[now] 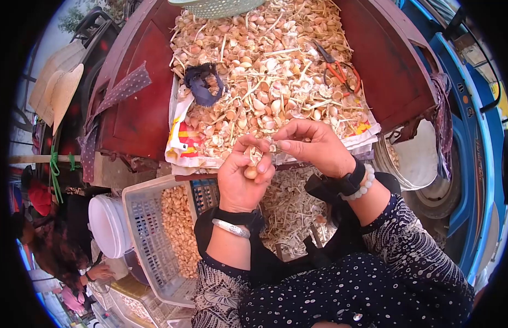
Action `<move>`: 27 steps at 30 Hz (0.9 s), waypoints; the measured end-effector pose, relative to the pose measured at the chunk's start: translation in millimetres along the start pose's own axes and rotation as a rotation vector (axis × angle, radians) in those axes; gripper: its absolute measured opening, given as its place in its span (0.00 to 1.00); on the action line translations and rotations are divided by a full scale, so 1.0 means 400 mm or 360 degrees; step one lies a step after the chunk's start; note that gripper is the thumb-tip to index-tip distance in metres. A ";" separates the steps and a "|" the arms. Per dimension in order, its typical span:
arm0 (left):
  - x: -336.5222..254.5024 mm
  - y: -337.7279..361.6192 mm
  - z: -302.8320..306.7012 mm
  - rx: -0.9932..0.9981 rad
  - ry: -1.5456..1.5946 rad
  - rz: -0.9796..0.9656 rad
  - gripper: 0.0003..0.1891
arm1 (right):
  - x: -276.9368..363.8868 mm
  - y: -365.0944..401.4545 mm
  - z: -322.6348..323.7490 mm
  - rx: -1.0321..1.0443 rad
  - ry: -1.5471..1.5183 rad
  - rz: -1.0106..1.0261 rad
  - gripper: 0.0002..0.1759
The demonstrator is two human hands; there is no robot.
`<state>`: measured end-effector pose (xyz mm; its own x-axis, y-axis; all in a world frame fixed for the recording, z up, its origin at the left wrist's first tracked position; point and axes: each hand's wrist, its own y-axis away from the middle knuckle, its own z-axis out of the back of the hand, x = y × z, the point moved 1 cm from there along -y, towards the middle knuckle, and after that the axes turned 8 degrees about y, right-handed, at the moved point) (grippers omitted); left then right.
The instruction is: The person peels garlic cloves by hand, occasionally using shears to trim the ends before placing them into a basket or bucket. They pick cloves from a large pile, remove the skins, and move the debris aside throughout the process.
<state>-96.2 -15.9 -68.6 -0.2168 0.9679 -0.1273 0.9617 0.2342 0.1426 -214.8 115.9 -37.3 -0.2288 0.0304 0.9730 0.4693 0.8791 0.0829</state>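
My left hand (pixel 244 177) is curled around garlic cloves (pixel 253 171), one of them smooth and pale, another with papery skin. Beside it, my right hand (pixel 318 146) is closed, its thumb and forefinger pinched at the left fingertips. A small whitish bit shows there, too small to name. Both hands hover at the near edge of a heap of unpeeled garlic cloves (pixel 270 104) mixed with dry stalks. On the heap lie orange-handled pliers (pixel 335 70) and a dark cloth strip (pixel 204 85).
A plastic basket (pixel 147 246) with peeled cloves stands at lower left, near a white bucket (pixel 107 227). Garlic skins and stalks (pixel 295 210) lie below my hands. A green basket (pixel 216 6) sits at the back. Another person's hand (pixel 100 271) shows at far left; a blue vehicle (pixel 466 164) stands right.
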 end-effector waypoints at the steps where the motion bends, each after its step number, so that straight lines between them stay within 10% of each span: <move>1: 0.005 0.001 0.000 0.0046 -0.0077 0.0009 0.15 | -0.008 -0.002 -0.013 0.0037 -0.0039 0.0023 0.09; 27: 0.057 0.042 -0.022 -0.0253 -0.0849 -0.0551 0.06 | -0.065 -0.010 -0.044 -0.0119 0.0176 -0.0011 0.17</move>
<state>-86.4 11.0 -60.6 -0.3571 0.6653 -0.6556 0.8057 0.5745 0.1442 -195.4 103.3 -59.2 -0.1387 -0.0321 0.9898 0.5310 0.8412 0.1016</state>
